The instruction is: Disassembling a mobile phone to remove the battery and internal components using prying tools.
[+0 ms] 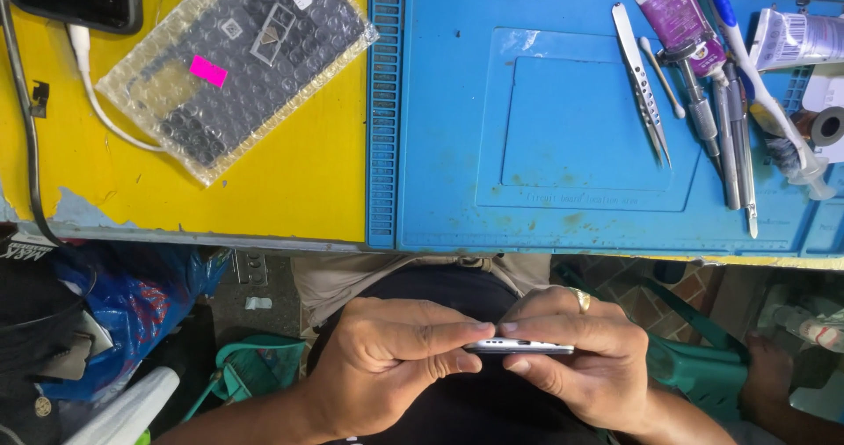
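Note:
Below the table's front edge, over my lap, both hands grip a thin silver phone seen edge-on. My left hand pinches its left end with the forefinger stretched along the top edge. My right hand, with a gold ring on one finger, wraps around its right end, thumb underneath. Most of the phone is hidden by my fingers.
A blue work mat lies on the yellow table. Tweezers, screwdrivers, a purple tube and a toothbrush lie at its right. A bubble-wrapped part and a white cable sit left. A blue bag is below.

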